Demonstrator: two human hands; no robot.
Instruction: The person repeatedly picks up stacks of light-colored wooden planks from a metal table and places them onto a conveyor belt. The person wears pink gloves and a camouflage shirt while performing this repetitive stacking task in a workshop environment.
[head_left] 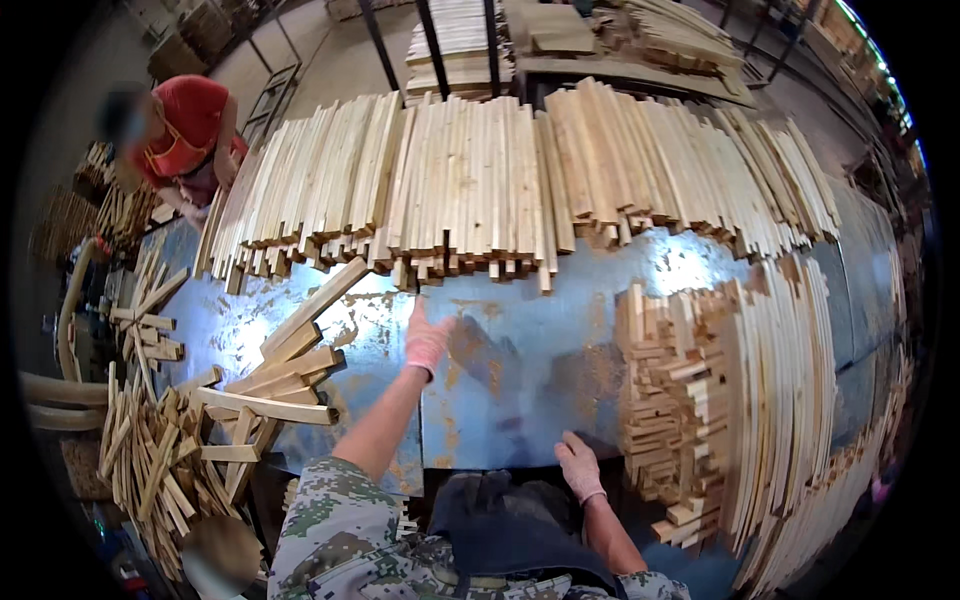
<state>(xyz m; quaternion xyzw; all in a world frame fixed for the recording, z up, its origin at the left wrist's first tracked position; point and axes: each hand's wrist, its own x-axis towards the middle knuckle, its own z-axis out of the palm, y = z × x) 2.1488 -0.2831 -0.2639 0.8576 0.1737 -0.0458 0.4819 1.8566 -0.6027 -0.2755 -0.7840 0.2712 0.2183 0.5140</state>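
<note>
My left hand [427,338], in a pale pinkish glove, reaches out over the blue metal table [520,350]. Its fingers are apart and hold nothing; the fingertips are just short of the near ends of a long row of wooden strips [465,180]. Close to the table's front edge is my right hand [580,468], also gloved, with its fingers loosely extended and nothing seen in them. Left of my left forearm, several loose wooden strips [270,405] lie crisscrossed on the table.
A high stack of wooden strips [780,380] stands on the right, beside piled short ends [670,400]. A jumbled heap of strips [150,450] fills the left side. At the far left a person in red [195,130] stands by the row. Dark upright posts [433,50] rise behind it.
</note>
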